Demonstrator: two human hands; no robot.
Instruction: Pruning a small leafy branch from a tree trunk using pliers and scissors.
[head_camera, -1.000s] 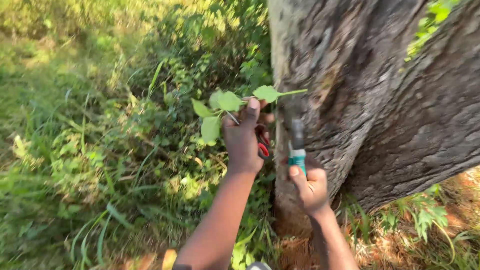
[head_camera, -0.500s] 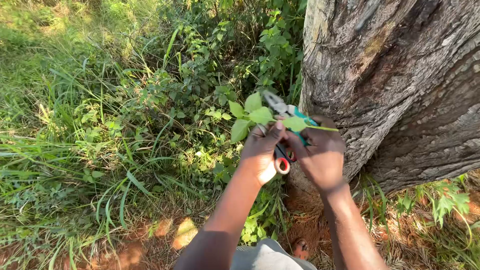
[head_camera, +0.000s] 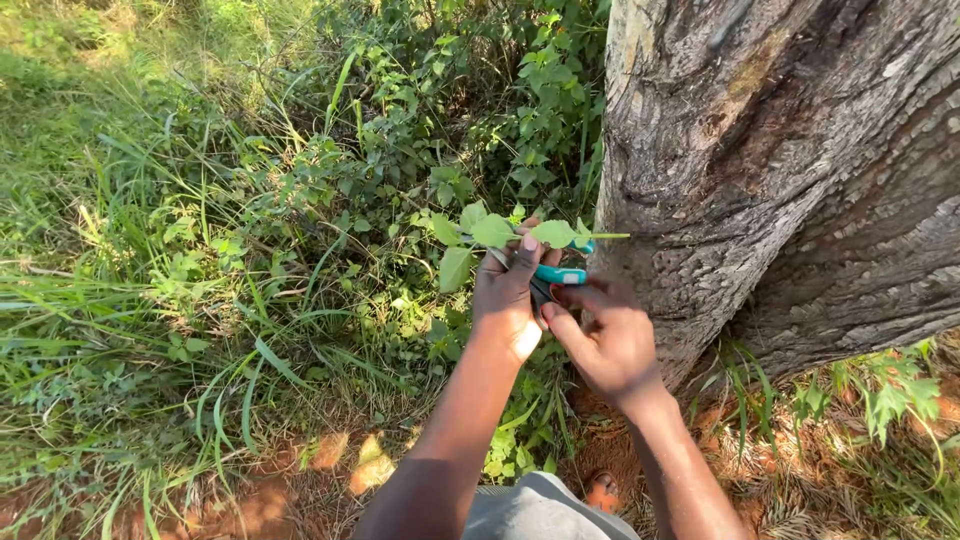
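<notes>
Two hands meet — left hand (head_camera: 508, 300) grips leafy sprig (head_camera: 500, 232) (right hand's (head_camera: 600, 340) grip unclear).

Your left hand (head_camera: 510, 300) is fisted, thumb up, arm extended fwd. Your right hand (head_camera: 600, 340) sits just beside it, fingers curled, touching.

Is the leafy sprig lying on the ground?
No, the left hand holds the leafy sprig up in the air beside the tree trunk.

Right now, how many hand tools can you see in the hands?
1 clearly: a teal-handled tool, held in the left hand with a leafy sprig; the right hand reaches toward it. Others may be hidden behind the fingers.
</notes>
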